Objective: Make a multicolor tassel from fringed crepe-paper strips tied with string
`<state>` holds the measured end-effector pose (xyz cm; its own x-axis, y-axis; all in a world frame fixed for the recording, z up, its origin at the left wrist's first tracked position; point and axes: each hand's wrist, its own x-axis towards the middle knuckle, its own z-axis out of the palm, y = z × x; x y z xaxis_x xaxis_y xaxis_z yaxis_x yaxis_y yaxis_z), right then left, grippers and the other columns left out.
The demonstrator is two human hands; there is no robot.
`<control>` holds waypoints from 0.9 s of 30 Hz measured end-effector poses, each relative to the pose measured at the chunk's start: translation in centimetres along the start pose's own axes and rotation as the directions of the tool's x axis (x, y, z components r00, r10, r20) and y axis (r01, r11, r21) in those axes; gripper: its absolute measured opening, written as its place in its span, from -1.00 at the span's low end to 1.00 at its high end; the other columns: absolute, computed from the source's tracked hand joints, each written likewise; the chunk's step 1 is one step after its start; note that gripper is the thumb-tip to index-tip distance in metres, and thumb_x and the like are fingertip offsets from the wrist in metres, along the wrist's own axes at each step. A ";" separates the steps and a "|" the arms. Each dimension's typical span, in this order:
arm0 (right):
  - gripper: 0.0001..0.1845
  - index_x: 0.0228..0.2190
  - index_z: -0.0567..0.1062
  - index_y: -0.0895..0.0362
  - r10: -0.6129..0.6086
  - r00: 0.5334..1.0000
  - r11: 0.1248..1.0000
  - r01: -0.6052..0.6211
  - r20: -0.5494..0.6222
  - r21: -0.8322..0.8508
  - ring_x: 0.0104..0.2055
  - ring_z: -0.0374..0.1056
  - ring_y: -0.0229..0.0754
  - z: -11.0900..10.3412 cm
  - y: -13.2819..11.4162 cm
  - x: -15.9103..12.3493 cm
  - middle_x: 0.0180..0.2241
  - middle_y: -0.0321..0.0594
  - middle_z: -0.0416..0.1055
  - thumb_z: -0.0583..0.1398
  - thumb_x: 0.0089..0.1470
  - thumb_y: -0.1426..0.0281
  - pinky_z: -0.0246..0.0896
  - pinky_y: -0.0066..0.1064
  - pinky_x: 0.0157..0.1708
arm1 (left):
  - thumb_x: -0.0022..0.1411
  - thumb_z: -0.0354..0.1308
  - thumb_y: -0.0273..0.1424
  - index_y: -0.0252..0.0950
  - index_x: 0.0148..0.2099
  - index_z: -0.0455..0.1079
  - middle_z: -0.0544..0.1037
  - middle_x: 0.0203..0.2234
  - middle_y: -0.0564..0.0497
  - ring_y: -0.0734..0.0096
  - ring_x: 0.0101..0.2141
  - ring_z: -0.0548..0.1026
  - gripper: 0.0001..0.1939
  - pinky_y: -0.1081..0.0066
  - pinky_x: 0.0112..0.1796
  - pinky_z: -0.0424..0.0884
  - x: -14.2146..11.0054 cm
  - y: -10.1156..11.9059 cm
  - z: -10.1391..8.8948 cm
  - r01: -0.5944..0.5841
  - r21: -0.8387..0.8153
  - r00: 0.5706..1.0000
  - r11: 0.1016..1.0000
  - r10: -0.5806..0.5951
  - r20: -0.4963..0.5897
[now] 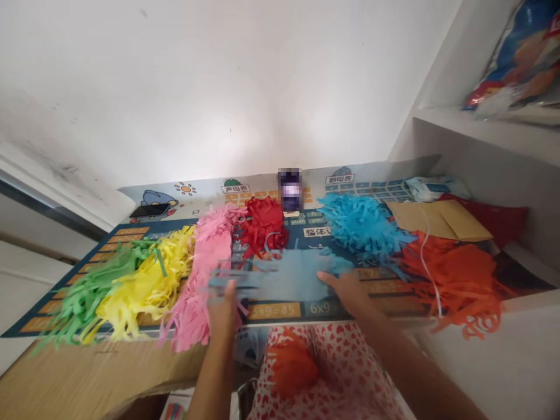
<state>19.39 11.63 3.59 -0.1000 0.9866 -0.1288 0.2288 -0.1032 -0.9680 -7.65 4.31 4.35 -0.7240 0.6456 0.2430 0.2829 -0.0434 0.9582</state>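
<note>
A light blue fringed paper sheet (289, 274), blurred by motion, is stretched flat between my hands above the front of the table. My left hand (222, 306) is closed at its left end, where loose strips hang out. At the other end my right hand (345, 291) grips the sheet, thumb on top and the other fingers hidden. Behind it lie a red fringed bundle (265, 224) and a brighter blue fringed bundle (363, 224). The pink fringed paper (212, 256) is close to my left hand.
Yellow (149, 286) and green (105, 280) fringed bundles lie left, orange fringed paper (455, 274) right. A tan envelope (441, 219), a phone (151, 211) and a dark pixelated object (290, 189) sit farther back. Another orange piece (291, 364) rests on my lap.
</note>
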 end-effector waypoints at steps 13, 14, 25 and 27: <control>-0.56 -0.22 0.56 0.09 0.041 0.999 0.999 -0.041 0.010 0.009 -0.14 0.47 0.06 -0.7 1.3 -0.6 -0.19 -0.13 0.57 0.30 -0.16 0.14 0.31 -0.08 -0.03 | 0.14 0.20 -0.26 -0.35 0.39 -0.05 0.04 0.35 -0.30 -0.04 0.33 0.00 -0.15 -0.11 0.22 0.12 -8.3 1.7 6.7 -0.743 0.102 0.348 0.661 0.253 0.903; -0.56 -0.22 0.56 0.10 0.040 0.999 0.998 -0.041 0.017 0.057 -0.13 0.46 0.06 -0.7 1.2 -0.6 -0.17 -0.13 0.56 0.30 -0.16 0.13 0.31 -0.07 -0.02 | 0.15 0.18 -0.29 -0.37 0.39 -0.05 0.04 0.34 -0.30 -0.02 0.34 -0.02 -0.17 -0.12 0.24 0.09 -8.2 1.3 7.4 -0.761 0.111 0.343 0.639 0.252 0.905; -0.44 -0.10 0.50 -0.01 0.062 0.986 0.750 -0.149 0.155 0.645 0.04 0.39 0.09 1.0 0.2 0.7 -0.09 -0.13 0.53 0.30 -0.17 0.05 0.33 0.01 0.00 | 0.07 -0.08 -0.64 -0.38 0.33 0.12 0.24 0.27 -0.24 0.13 0.30 0.12 -0.27 -0.06 0.23 0.16 -6.9 -0.2 7.6 -0.837 0.111 0.323 0.536 0.319 0.891; -0.41 -0.05 0.46 -0.03 0.061 0.984 0.683 -0.163 0.166 0.712 0.04 0.40 0.07 0.2 -0.1 1.3 -0.07 -0.13 0.52 0.31 -0.16 0.07 0.34 0.01 -0.01 | 0.11 -0.08 -0.63 -0.38 0.31 0.17 0.24 0.27 -0.23 0.14 0.30 0.12 -0.33 -0.01 0.24 0.15 -7.2 0.0 7.7 -0.852 0.108 0.284 0.511 0.279 0.917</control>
<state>19.01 12.87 3.50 -0.2452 0.9437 -0.2219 -0.5170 -0.3209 -0.7936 2.41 5.59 1.48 0.4506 0.8705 0.1980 0.8298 -0.4902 0.2666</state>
